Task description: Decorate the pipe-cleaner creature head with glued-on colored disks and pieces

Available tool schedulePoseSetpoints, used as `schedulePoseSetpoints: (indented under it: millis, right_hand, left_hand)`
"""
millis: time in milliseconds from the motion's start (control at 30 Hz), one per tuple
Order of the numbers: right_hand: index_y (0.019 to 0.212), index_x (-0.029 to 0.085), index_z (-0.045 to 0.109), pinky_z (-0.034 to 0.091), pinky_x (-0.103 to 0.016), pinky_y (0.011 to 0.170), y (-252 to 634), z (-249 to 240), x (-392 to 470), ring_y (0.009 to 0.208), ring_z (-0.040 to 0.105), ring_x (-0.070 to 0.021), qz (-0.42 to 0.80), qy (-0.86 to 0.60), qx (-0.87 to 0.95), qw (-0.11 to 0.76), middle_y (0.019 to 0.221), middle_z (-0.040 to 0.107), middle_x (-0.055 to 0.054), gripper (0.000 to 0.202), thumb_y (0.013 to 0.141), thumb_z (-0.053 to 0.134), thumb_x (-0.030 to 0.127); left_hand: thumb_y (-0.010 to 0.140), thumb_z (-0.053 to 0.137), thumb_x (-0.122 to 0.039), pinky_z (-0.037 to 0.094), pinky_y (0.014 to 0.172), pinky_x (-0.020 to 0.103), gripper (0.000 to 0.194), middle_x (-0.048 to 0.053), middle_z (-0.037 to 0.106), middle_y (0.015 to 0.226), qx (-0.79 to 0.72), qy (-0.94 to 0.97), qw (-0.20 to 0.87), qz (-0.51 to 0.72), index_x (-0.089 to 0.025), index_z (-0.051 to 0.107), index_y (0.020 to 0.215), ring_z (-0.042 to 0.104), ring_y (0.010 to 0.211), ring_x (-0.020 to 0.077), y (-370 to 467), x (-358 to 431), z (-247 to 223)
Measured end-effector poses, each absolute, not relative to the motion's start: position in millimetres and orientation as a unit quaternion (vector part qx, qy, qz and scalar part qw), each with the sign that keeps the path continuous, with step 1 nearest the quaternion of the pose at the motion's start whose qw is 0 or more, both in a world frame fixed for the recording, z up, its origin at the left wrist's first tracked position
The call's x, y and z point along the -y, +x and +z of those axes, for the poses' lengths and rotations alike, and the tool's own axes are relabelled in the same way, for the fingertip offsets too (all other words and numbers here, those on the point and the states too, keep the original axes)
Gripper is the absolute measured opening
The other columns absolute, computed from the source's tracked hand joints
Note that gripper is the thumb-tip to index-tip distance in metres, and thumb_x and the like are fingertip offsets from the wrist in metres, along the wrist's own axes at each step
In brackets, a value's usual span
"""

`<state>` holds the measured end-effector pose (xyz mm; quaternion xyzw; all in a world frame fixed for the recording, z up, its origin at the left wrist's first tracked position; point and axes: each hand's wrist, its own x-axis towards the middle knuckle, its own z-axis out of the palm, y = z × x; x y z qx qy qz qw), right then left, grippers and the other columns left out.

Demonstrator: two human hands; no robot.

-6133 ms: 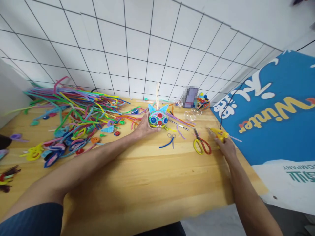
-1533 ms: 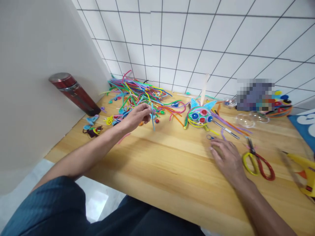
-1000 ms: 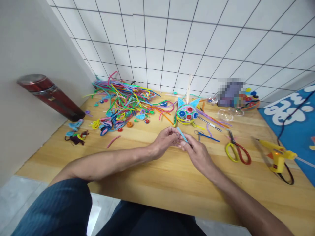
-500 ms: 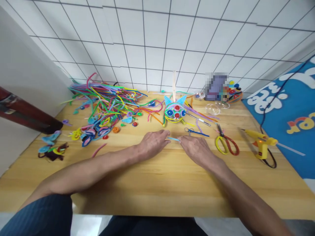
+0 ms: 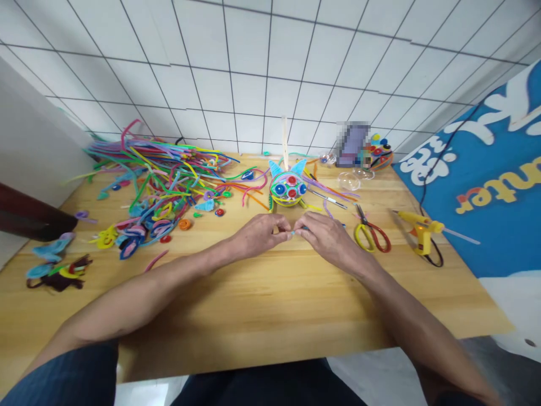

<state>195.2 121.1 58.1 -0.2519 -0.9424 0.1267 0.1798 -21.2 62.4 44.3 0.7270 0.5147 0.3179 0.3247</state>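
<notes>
Near the middle of the wooden table (image 5: 253, 293), my left hand (image 5: 261, 232) and my right hand (image 5: 322, 230) meet fingertip to fingertip. Between them a small tip of a light blue pipe cleaner (image 5: 292, 233) shows; the rest is hidden by the fingers. Both hands pinch it. Just beyond the hands stands a round figure (image 5: 288, 190) with blue ears, red and blue button shapes and a wooden stick rising behind it.
Colourful pipe cleaners (image 5: 169, 163) lie piled at the back left, with coiled pieces in front. To the right are scissors (image 5: 372, 231) and a yellow glue gun (image 5: 422, 230) with its cord. Clear plastic domes (image 5: 349, 181) and a blurred device (image 5: 352, 145) sit at the back.
The hands have come closer together, and less of the light blue piece shows between them. The view has shifted, so the table's things appear further left.
</notes>
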Motion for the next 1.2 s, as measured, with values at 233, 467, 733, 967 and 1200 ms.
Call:
schedulePoseSetpoints:
  millis: [233, 467, 733, 967, 1200]
  right_hand:
    - [0.093, 0.020, 0.066, 0.037, -0.029, 0.074, 183.5, 77.2, -131.0, 0.084, 0.061, -0.0184, 0.081, -0.218, 0.964, 0.132, 0.090, 0.069, -0.004, 0.016, 0.102, 0.054, 0.016]
    - [0.094, 0.021, 0.068, 0.041, -0.031, 0.078, 173.2, 86.3, -137.5, 0.091, 0.061, -0.0205, 0.107, -0.218, 0.958, 0.153, 0.094, 0.067, -0.004, 0.014, 0.097, 0.058, 0.012]
    - [0.083, 0.021, 0.067, 0.044, -0.031, 0.074, 167.3, 94.1, -136.6, 0.079, 0.061, -0.0177, 0.185, -0.271, 0.902, 0.279, 0.084, 0.068, -0.003, 0.011, 0.093, 0.064, 0.021]
    - [0.085, 0.020, 0.069, 0.044, -0.029, 0.071, 159.6, 86.5, -132.5, 0.075, 0.061, -0.0162, 0.233, -0.333, 0.859, 0.311, 0.081, 0.070, -0.001, 0.009, 0.093, 0.064, 0.021]
    - [0.088, 0.021, 0.070, 0.043, -0.036, 0.080, 171.1, 88.3, -133.3, 0.086, 0.061, -0.0223, 0.069, -0.239, 0.949, 0.196, 0.089, 0.069, -0.006, 0.014, 0.098, 0.061, 0.017]
  left_hand:
    - [0.087, 0.068, -0.022, 0.042, 0.063, 0.023, 0.011, -0.001, 0.071, 0.070, -0.497, 0.734, 0.337, 0.317, -0.020, 0.075, 0.079, 0.056, 0.060, 0.0126, -30.7, -70.6, 54.6]
    - [0.087, 0.066, -0.025, 0.035, 0.058, 0.022, 0.014, -0.004, 0.058, 0.059, -0.493, 0.704, 0.365, 0.358, -0.018, 0.071, 0.075, 0.045, 0.054, 0.0103, -37.5, -73.4, 54.9]
    - [0.085, 0.071, -0.042, 0.031, 0.055, 0.023, 0.028, -0.004, 0.053, 0.063, -0.471, 0.583, 0.433, 0.501, -0.017, 0.066, 0.074, 0.038, 0.056, 0.0089, -33.2, -70.6, 51.8]
    - [0.084, 0.074, -0.046, 0.033, 0.053, 0.022, 0.031, -0.005, 0.050, 0.059, -0.472, 0.491, 0.466, 0.564, -0.017, 0.066, 0.079, 0.041, 0.054, 0.0091, -27.1, -70.7, 46.0]
    - [0.089, 0.064, -0.031, 0.027, 0.053, 0.022, 0.016, -0.006, 0.048, 0.056, -0.508, 0.697, 0.325, 0.388, -0.017, 0.071, 0.083, 0.038, 0.052, 0.0089, -40.5, -70.1, 51.0]
